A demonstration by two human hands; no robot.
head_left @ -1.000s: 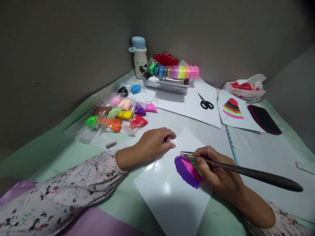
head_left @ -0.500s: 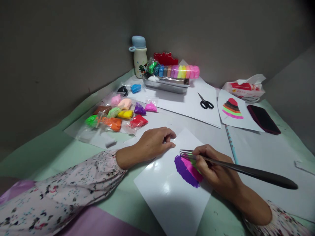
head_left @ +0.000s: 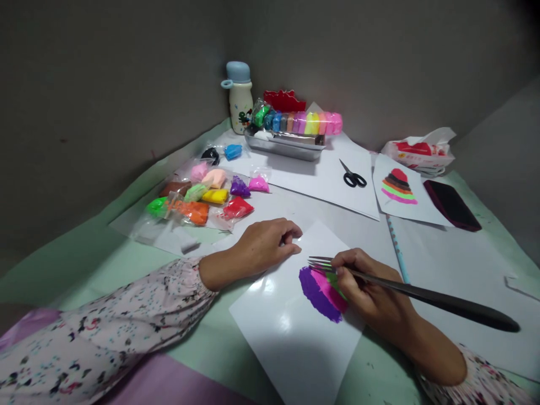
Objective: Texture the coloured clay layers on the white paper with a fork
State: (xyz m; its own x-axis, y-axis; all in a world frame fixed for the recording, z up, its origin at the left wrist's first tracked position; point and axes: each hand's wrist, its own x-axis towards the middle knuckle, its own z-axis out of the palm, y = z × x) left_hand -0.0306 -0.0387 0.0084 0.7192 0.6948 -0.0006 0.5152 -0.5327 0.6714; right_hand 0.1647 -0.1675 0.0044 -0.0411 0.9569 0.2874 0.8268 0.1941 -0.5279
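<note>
Right of centre in the frame, the right hand, the nearer one, grips the fork (head_left: 442,301), its long axis running from lower right to tines above the top edge of the clay (head_left: 319,299). This lies on the sheet (head_left: 282,333), left of the right hand (head_left: 374,298); the left hand (head_left: 265,245), up-left, curls loosely, thumb and forefinger slightly apart.

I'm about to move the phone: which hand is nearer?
Right. The right hand, holding a fork, lies left of the phone; the left hand is much farther left.
</note>
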